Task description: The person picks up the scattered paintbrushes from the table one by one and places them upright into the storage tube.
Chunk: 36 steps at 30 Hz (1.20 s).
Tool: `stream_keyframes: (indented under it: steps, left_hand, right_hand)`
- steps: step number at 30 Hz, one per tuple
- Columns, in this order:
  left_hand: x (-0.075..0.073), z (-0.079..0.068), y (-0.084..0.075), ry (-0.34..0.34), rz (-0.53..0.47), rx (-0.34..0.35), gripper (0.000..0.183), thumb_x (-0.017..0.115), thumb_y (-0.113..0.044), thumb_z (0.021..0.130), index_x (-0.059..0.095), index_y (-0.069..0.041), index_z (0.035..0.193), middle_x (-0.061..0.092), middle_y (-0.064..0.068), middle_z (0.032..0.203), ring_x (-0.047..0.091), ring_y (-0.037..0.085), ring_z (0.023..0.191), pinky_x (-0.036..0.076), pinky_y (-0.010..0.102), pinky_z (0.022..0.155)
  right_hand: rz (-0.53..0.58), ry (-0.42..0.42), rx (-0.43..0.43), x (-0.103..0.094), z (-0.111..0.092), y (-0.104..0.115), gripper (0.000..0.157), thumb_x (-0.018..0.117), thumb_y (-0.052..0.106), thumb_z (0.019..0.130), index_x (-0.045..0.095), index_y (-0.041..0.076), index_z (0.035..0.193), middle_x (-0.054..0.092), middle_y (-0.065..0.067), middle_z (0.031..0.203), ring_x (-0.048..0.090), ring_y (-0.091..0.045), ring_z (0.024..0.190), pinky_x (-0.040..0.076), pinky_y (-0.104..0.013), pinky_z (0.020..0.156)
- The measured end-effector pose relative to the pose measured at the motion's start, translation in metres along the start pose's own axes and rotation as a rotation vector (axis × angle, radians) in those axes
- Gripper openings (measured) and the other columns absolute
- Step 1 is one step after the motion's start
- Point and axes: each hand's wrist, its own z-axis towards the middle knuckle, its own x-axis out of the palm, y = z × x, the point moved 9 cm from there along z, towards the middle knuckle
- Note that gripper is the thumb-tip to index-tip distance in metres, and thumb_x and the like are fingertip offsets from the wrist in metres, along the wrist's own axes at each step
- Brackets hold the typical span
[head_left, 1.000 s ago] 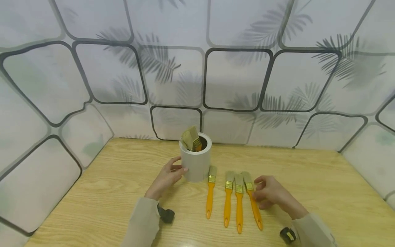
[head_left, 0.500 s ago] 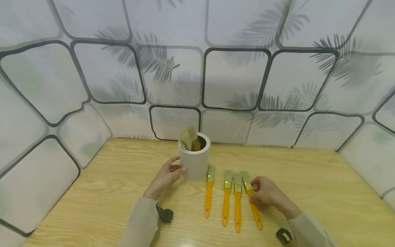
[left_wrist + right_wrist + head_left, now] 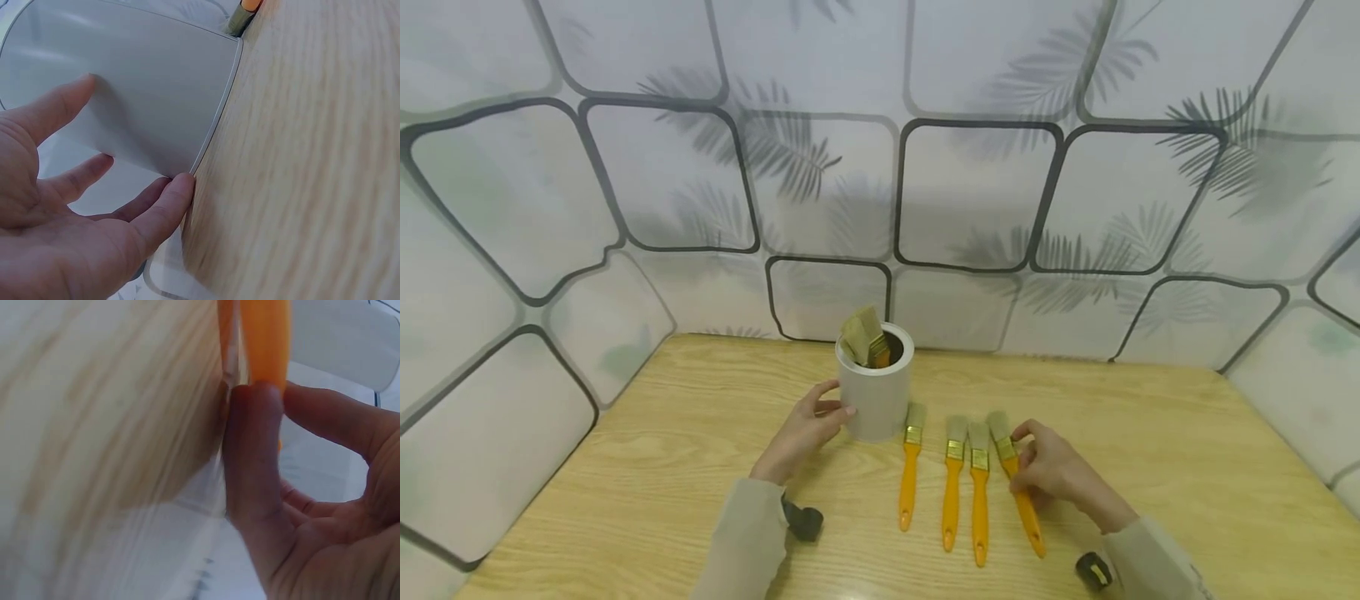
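Note:
In the head view a light grey can stands upright, with several paintbrushes in it, bristles up. My left hand holds the can's left side, thumb in front and fingers round the side; the left wrist view shows the thumb tip against the grey wall. My right hand pinches the rightmost paintbrush by its orange handle, just below the brass ferrule. Up close in the right wrist view, thumb and fingers meet on the orange handle. That brush lies low at the table, slightly tilted.
Three more orange-handled paintbrushes lie side by side: one near the can, two in the middle, the left one and the right one. The wood-grain table meets a patterned cloth wall behind the can.
My right hand has closed its fingers on the rightmost paintbrush, whose handle end has shifted slightly to the right. The left hand and the can stay put.

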Motion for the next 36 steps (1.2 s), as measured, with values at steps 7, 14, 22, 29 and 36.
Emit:
stream_keyframes:
  steps: [7, 14, 22, 29, 36]
  left_hand:
    - [0.000, -0.003, -0.001, 0.000, 0.016, 0.006, 0.068, 0.066, -0.019, 0.100, 0.032, -0.003, 0.156, 0.041, 0.031, 0.147, 0.042, 0.046, 0.136, 0.039, 0.057, 0.110]
    - [0.000, -0.003, -0.001, -0.003, 0.013, 0.007, 0.067, 0.066, -0.018, 0.100, 0.032, -0.002, 0.156, 0.041, 0.031, 0.147, 0.041, 0.046, 0.136, 0.039, 0.057, 0.110]
    - [0.000, -0.005, -0.004, -0.004, 0.024, 0.016, 0.067, 0.065, -0.019, 0.100, 0.031, 0.000, 0.155, 0.040, 0.034, 0.146, 0.041, 0.048, 0.135, 0.040, 0.058, 0.109]
    - [0.000, -0.003, -0.003, -0.008, 0.030, 0.013, 0.067, 0.066, -0.019, 0.100, 0.032, -0.001, 0.155, 0.042, 0.032, 0.145, 0.043, 0.047, 0.134, 0.040, 0.057, 0.109]
    - [0.000, -0.003, -0.003, -0.011, 0.032, 0.015, 0.067, 0.066, -0.019, 0.100, 0.033, -0.002, 0.155, 0.042, 0.031, 0.145, 0.044, 0.047, 0.134, 0.041, 0.057, 0.109]
  right_hand:
    - [0.139, 0.004, -0.015, -0.006, 0.001, -0.003, 0.063, 0.071, -0.013, 0.078, 0.038, -0.014, 0.133, 0.057, -0.013, 0.088, 0.060, -0.023, 0.060, 0.057, -0.039, 0.050]
    - [0.228, -0.002, -0.041, -0.013, 0.003, 0.001, 0.065, 0.065, -0.016, 0.083, 0.030, -0.015, 0.138, 0.054, -0.015, 0.092, 0.061, -0.024, 0.066, 0.060, -0.040, 0.052]
    - [0.242, -0.081, -0.045, -0.024, 0.005, 0.012, 0.065, 0.064, -0.017, 0.088, 0.029, -0.014, 0.142, 0.056, -0.018, 0.097, 0.064, -0.023, 0.070, 0.061, -0.039, 0.057]
    - [0.289, -0.111, -0.078, -0.031, 0.008, 0.020, 0.066, 0.063, -0.017, 0.091, 0.024, -0.014, 0.143, 0.056, -0.019, 0.101, 0.067, -0.022, 0.075, 0.062, -0.041, 0.062]
    - [0.337, -0.160, -0.078, -0.036, 0.012, 0.026, 0.068, 0.063, -0.018, 0.090, 0.022, -0.013, 0.144, 0.054, -0.017, 0.103, 0.067, -0.020, 0.074, 0.062, -0.041, 0.063]
